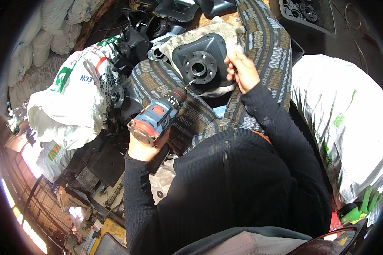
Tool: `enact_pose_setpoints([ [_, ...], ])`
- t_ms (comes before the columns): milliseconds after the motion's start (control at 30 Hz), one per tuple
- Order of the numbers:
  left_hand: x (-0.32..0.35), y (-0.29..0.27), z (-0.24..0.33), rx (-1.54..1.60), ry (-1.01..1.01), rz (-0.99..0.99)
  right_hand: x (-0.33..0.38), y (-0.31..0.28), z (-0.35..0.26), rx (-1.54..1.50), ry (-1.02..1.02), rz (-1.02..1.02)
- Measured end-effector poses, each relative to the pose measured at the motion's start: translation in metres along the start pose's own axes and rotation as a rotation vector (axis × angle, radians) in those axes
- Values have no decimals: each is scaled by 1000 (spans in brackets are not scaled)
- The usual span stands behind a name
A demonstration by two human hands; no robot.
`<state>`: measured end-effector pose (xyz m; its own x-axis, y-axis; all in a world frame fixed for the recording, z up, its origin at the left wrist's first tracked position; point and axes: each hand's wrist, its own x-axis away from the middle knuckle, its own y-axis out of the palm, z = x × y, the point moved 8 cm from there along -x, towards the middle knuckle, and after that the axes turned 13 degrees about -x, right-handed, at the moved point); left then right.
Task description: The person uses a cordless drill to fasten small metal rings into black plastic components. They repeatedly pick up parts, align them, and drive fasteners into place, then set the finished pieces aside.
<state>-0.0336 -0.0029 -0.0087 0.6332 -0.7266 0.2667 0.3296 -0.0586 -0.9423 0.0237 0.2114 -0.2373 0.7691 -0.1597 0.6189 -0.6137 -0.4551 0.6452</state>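
Note:
My left hand (144,148) grips a blue and red cordless drill (156,118). The thin bit (190,83) in its chuck points at the lower left rim of a round black flange (207,75); I cannot tell if it touches. Around the flange's open centre run several small holes. It sits on a black, rounded-square metal housing (219,44), which lies on a stained pale cloth (170,43) between my knees. Beside the housing's right side, my right hand (244,73) is closed in a pinch; anything between the fingertips is too small to make out.
Several black metal parts (132,42) are piled at the far left, next to a full white sack (64,114). A large white sack (349,114) stands on the right, with green gloves (364,206) near it. A grey crate (323,25) at the far right holds round flanges.

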Motion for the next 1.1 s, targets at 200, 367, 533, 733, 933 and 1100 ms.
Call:
enact_pose_setpoints([
  [200, -22, 17, -3, 138, -64, -134, -16, 6, -9, 479, -128, 92],
  [367, -35, 16, 2, 122, -127, -321, -13, 28, -4, 779, -82, 38],
  [533, -50, 21, 9, -15, -74, -460, -20, 24, 7, 659, 31, -24],
  [733, -42, 40, 4, 207, -258, -593, -21, 31, 1, 560, 20, -62],
  [933, -27, 65, -1, 620, -431, -659, -22, 32, -1, 595, 31, -56],
  [1100, -29, 64, -5, 487, -344, -496, -20, 30, 1, 646, 8, -90],
])
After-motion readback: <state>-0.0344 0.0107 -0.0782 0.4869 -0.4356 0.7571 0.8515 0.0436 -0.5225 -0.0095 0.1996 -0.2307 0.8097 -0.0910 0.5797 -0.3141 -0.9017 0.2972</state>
